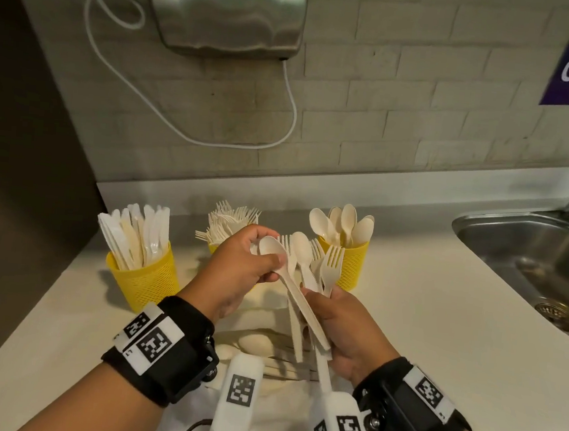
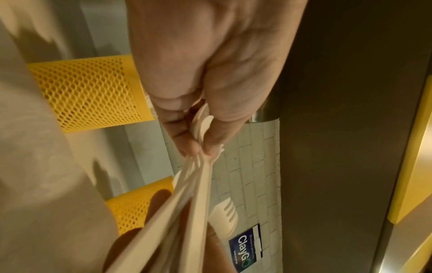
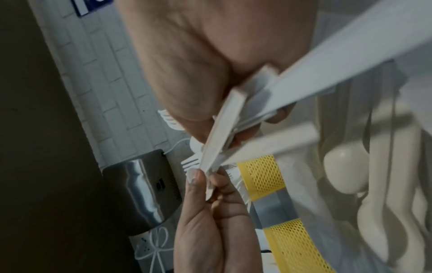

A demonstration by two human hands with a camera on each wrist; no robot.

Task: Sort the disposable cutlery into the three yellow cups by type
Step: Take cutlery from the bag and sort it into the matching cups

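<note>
**Above the counter: mixed cutlery bundle held between both hands**

Above the pale counter (image 1: 422, 313), in front of the three yellow mesh cups, the right hand (image 1: 344, 337) clasps a fanned bundle of cutlery (image 1: 308, 286) by the handles. Its long axis runs up and away from the person: spoon bowls and fork tines point toward the brick wall, handle ends point down toward the wrist. One fork (image 1: 331, 264) stands at the right edge of the fan, tines up.

The left hand (image 1: 240, 273) pinches a spoon (image 1: 273, 248) from that bundle just below its bowl, between thumb and forefinger; the spoon slants from upper left to lower right, its handle end lying against the right palm. The left wrist view shows this grip pressed tight on the thin necks of the pieces.

The left cup (image 1: 146, 282) holds knives, blades up. The middle cup (image 1: 213, 247), mostly hidden behind the left hand, holds forks, tines up. The right cup (image 1: 352, 269) holds spoons, bowls up, just behind the bundle.

More spoons (image 1: 254, 343) lie flat on a white cloth (image 1: 276, 407) under the hands. A steel sink (image 1: 530, 257) cuts into the counter at far right; open counter lies between it and the right cup. A dark panel borders the counter at left.
</note>
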